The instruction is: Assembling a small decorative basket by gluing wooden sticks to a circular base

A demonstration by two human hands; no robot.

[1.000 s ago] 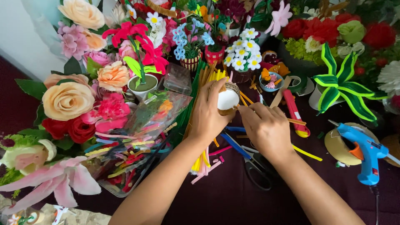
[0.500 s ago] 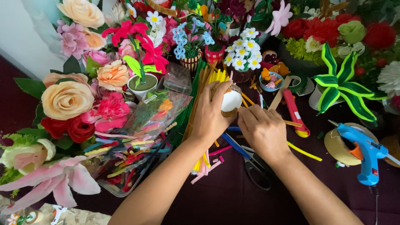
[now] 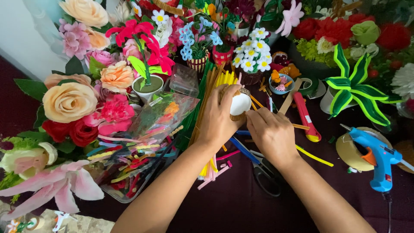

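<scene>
Fingers of our left hand wrap around a small round pot with a white foam top and a brown woven band, holding it tilted just above the dark maroon tablecloth, while our right hand curls narrowly with its fingertips touching the pot's lower edge. Its white top looks bare, so we judge the filling is not yet begun. At twelve o'clock from the pot lie yellow and brown pipe-cleaner stems; at six o'clock, blue-handled scissors; at three o'clock, a red utility knife, and farther out a blue glue gun. At nine o'clock sits a clear bag of coloured stems beside fabric roses.
</scene>
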